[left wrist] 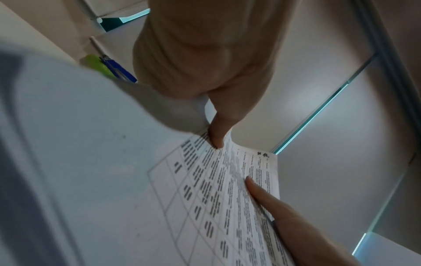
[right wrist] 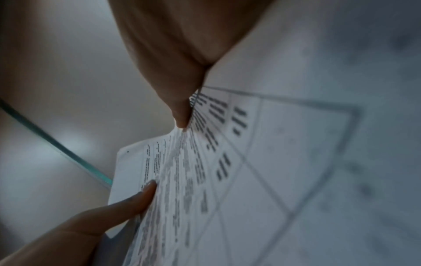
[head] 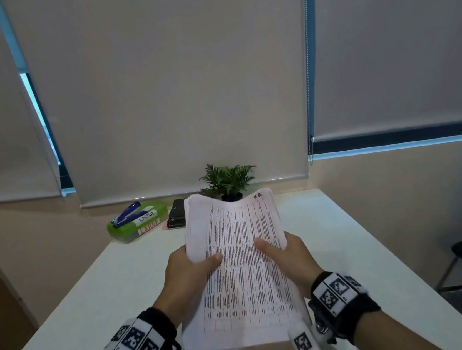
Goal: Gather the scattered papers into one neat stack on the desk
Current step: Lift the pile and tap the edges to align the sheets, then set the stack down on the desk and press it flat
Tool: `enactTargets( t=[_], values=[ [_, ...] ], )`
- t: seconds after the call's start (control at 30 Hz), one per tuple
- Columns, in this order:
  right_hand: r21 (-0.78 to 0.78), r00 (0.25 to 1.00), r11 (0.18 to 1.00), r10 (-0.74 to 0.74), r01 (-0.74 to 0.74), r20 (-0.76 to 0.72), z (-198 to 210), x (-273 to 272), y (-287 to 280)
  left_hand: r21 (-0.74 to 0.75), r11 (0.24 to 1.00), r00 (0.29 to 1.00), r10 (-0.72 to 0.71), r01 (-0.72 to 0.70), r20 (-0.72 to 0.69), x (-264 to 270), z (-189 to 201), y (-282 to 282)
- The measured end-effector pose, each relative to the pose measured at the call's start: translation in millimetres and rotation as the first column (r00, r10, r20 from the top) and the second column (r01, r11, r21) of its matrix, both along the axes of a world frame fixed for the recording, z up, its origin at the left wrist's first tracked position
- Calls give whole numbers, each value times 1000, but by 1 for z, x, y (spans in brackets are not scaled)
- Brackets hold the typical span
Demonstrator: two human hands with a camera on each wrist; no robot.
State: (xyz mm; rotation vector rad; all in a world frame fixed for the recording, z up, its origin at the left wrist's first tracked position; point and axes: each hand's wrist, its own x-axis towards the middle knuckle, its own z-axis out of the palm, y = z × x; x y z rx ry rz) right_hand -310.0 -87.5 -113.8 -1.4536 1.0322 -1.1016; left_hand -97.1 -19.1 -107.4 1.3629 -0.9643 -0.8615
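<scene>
Now left hand fingers, right hand fingers, both pinching paper stack

We see white papers printed with a grid of thin grey lines and rows of short black marks. The desk is white. At eleven o'clock lies a bright green box with white and red labels, a blue stapler on it. The plant at twelve o'clock is dark green. Our wristbands are black with white squares bearing black checked patterns.
</scene>
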Motion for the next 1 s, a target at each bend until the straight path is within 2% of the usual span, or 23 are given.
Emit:
enactTargets(
  t=[0.2, 0.3, 0.4, 0.47, 0.6, 0.77, 0.87, 1.0],
  values=[
    [150, 995, 989, -2, 18, -103, -27, 10, -13, 172, 985, 1000, -2, 2, 2, 14, -34, -25],
    [166, 960, 983, -34, 83, -277, -48, 18, -22, 225, 974, 997, -6, -11, 73, 16, -51, -35],
    [183, 879, 980, 16, 81, -476, -63, 22, -28, 289, 955, 985, 17, -66, 170, 13, -65, -40],
    [217, 833, 973, 59, 74, -550, -60, 21, -28, 323, 942, 975, 22, -95, 223, 11, -70, -40],
    [239, 781, 971, 130, 25, -610, -42, 20, -23, 351, 932, 954, -19, -91, 298, 14, -72, -41],
    [227, 723, 969, 225, -97, -653, -33, 12, -11, 389, 899, 907, 18, -199, 422, 9, -59, -38],
    [228, 630, 962, 273, -153, -728, -38, 10, -21, 430, 886, 897, -39, -173, 441, 18, -56, -37],
    [241, 426, 941, 324, -238, -845, -35, 9, -29, 553, 827, 867, -195, -106, 458, 42, -46, -31]
  ],
)
